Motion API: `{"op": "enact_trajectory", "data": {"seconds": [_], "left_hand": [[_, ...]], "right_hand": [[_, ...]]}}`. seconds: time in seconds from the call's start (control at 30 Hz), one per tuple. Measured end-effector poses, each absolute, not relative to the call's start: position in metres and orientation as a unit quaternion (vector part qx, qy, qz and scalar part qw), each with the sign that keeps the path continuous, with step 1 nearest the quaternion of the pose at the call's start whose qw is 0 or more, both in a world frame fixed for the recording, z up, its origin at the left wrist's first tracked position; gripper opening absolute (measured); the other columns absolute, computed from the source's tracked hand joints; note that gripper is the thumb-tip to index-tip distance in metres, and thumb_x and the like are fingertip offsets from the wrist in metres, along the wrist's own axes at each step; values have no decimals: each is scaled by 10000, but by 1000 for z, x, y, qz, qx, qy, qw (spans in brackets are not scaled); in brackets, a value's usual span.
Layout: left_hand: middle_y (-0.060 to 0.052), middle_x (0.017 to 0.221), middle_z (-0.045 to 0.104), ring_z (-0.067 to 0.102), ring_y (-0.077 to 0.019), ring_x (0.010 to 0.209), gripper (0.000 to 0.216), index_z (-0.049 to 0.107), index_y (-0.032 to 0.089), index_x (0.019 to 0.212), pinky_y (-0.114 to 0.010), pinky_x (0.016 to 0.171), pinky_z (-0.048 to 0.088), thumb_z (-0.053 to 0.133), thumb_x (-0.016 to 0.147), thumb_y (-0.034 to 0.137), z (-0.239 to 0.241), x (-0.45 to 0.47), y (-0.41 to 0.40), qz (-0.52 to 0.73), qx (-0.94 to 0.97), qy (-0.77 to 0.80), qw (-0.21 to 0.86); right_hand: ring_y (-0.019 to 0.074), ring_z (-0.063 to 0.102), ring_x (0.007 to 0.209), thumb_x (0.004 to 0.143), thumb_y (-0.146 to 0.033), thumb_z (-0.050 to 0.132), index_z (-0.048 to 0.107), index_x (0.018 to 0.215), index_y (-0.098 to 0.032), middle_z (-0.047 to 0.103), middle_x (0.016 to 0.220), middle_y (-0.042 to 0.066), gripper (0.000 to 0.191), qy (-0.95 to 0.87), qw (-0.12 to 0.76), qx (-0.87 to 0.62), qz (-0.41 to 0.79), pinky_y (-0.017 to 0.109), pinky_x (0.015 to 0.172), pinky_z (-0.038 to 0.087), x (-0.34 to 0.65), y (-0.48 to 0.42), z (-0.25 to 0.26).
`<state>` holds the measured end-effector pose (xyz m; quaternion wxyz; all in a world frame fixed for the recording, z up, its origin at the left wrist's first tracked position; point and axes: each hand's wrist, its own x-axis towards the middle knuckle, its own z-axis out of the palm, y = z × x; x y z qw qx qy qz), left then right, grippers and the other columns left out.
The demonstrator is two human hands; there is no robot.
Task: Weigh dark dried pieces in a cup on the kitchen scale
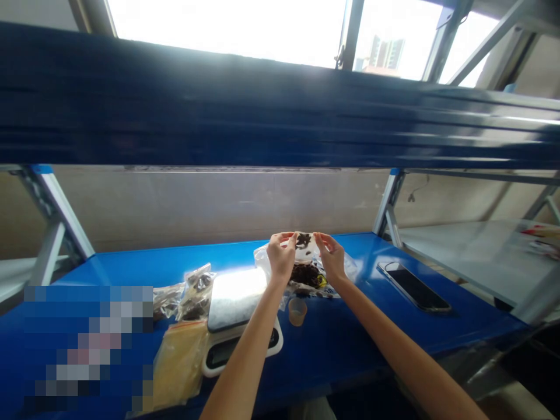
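Blue tabletop (pixel 350 350), dark shelf beam overhead.

Far left: small packets of dark dried pieces (pixel 196 289), with yellowish flat bags (pixel 179 361) lying just in front of them. Next along is a kitchen scale (pixel 238 318), platform glaring white and display toward the person. Just right of it a small clear cup (pixel 297 311) stands upright, apart from both hands.

Left hand (pixel 280 254): arm stretched forward over the scale, wrist lifted, grip closed in a thumb-and-finger pinch on the left top corner of the small clear bag (pixel 303 241). The bag hangs in the air between the hands with a few dark pieces inside, directly above a larger bag of dark pieces (pixel 308 275) lying on the tabletop.

Right hand (pixel 333 256): mirrors the left, grip pinched shut on the right top corner.

Judgement: the bag's mouth is being worked. Cannot tell whether it is spread or pressed closed. The next move calls for level pinches and an upright bag, so nothing spills.

Far right: phone (pixel 413 286) lies flat, well apart
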<state>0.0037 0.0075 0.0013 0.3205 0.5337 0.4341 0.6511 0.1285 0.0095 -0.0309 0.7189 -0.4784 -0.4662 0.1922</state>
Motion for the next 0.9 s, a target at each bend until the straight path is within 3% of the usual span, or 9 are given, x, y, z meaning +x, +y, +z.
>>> {"op": "enact_trajectory", "data": {"seconds": [0.27, 0.63, 0.9], "left_hand": [[-73, 801, 721, 660, -171, 756, 105, 699, 163, 775, -279, 726, 496, 655, 753, 256, 4, 4, 5, 611, 587, 403, 346], [-59, 726, 708, 663, -183, 734, 136, 699, 171, 705, -273, 682, 490, 690, 702, 307, 1, 1, 10, 613, 558, 411, 378], [-73, 829, 684, 646, -171, 756, 194, 670, 168, 784, -255, 651, 474, 652, 750, 358, -2, 1, 12, 660, 537, 407, 333]], "right_hand": [[107, 459, 564, 643, -581, 676, 678, 803, -204, 602, 702, -8, 410, -421, 738, -439, 292, 225, 465, 343, 128, 15, -34], [136, 467, 620, 615, -608, 692, 696, 804, -205, 604, 709, 15, 445, -435, 733, -438, 287, 223, 458, 330, 131, 12, -24], [114, 447, 557, 645, -596, 682, 698, 823, -197, 602, 697, 12, 437, -506, 678, -424, 325, 214, 436, 310, 124, 9, -27]]}}
